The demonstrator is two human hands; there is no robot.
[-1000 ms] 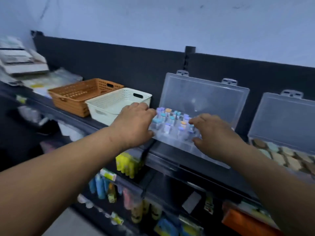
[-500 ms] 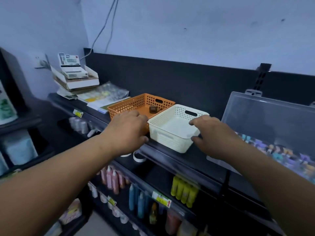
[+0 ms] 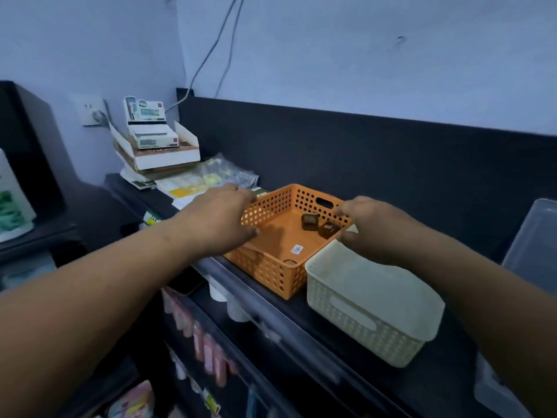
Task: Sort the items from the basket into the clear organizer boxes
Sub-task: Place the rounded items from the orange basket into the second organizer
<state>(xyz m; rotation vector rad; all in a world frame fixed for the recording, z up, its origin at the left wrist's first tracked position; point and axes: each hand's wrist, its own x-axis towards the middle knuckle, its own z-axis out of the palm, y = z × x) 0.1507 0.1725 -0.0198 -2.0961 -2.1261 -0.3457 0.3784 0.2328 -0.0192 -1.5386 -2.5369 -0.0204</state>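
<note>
An orange perforated basket (image 3: 268, 274) stands on the black shelf top. Two small brown cube-shaped items (image 3: 309, 221) (image 3: 328, 230) lie at its far right corner, and a small white sticker is on its floor. My left hand (image 3: 220, 215) lies over the basket's left wall, thumb inside and fingers curled over the rim. My right hand (image 3: 373, 230) pinches the right rim close to the brown items. The open lid of one clear organizer box (image 3: 536, 245) shows at the right edge; what the box holds is out of view.
A cream basket (image 3: 361, 321) with nothing in it sits against the orange one on the right. Stacked boxes (image 3: 156, 146) and plastic packets (image 3: 208, 179) lie at the back left. The shelf's front edge (image 3: 271, 324) runs below, with bottles on lower shelves.
The view has swung left, away from the organizer boxes with coloured pieces. Both hands moved from the organizer past the cream basket and now sit on the orange basket's sides.
</note>
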